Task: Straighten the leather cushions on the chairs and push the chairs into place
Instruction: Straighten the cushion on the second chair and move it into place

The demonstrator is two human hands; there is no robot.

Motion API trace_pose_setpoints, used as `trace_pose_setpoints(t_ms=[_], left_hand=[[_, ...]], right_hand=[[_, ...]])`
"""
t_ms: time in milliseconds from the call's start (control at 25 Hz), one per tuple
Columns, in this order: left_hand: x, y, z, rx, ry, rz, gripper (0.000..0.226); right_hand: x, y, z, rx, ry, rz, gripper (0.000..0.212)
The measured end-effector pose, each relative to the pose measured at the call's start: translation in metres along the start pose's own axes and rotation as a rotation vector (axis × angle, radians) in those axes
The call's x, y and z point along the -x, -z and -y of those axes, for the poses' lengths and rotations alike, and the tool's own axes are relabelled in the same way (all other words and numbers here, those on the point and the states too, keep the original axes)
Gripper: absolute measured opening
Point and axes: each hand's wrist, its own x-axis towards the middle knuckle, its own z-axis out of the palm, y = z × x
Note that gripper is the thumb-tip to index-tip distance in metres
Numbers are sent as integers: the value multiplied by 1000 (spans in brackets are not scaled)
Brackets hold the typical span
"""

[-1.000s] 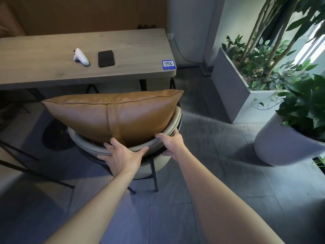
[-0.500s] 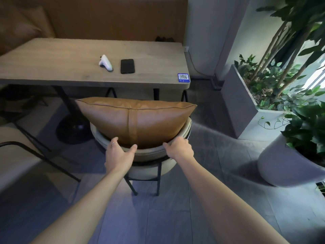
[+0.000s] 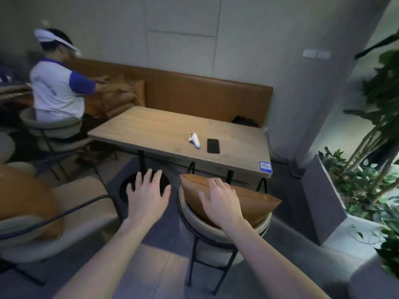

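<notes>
Round-backed beige chair (image 3: 218,231) tucked at the front right edge of the pale wooden desk (image 3: 164,130), its tan leather cushion (image 3: 254,201) propped upright against the backrest. Left hand (image 3: 149,197) and right hand (image 3: 220,201) hover with fingers spread, holding nothing; the right one hangs over the cushion's top edge. Risk: a brushing hand could tip the cushion askew. Half a second earlier both hands gripped the backrest rim; they have since let go and lifted.

— Where are the hands?
— Left hand (image 3: 149,194) hovers spread over the floor; right hand (image 3: 220,199) is spread above the tan leather cushion (image 3: 254,199).
— And the chair (image 3: 207,223)?
— Tucked at the counter (image 3: 172,130).
</notes>
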Motion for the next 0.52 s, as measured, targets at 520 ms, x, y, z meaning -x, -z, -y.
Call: trace_pose_setpoints(t_ms=[520], left_hand=[[71, 278, 222, -78, 14, -222, 62]], right_hand=[[59, 29, 328, -41, 234, -192, 57]])
